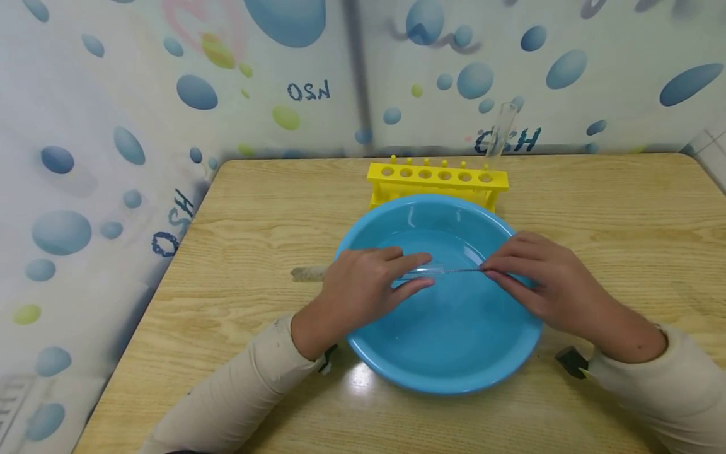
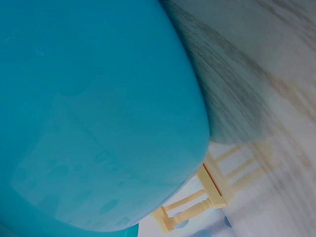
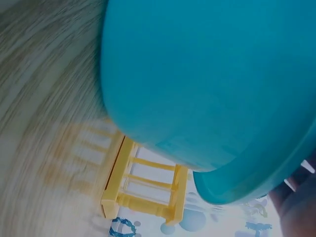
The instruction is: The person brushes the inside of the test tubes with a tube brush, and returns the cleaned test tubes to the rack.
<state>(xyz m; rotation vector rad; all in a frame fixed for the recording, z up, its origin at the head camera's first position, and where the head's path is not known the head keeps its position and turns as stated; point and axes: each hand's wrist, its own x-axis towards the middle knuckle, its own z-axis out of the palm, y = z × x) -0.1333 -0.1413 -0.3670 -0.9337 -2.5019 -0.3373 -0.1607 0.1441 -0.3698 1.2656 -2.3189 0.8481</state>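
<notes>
Over the blue basin (image 1: 442, 353), my left hand (image 1: 363, 280) grips a clear glass test tube (image 1: 428, 271) lying level. A thin twisted wire runs out of the tube's right end. My right hand (image 1: 544, 280) pinches that wire, thumb against fingers. Left of the left hand, greyish-beige brush bristles (image 1: 309, 273) show; whether the glass covers them is hard to tell. Shallow water appears to lie in the basin. In the right wrist view, part of the right hand (image 3: 301, 202) shows beside the basin's rim; the left wrist view shows no hand.
Behind the basin stands a yellow test tube rack (image 1: 437, 176), with another clear test tube (image 1: 501, 129) upright at its right end. The wooden table (image 1: 255, 214) meets a wall sheet (image 1: 142, 94) printed with bubbles at the back and left.
</notes>
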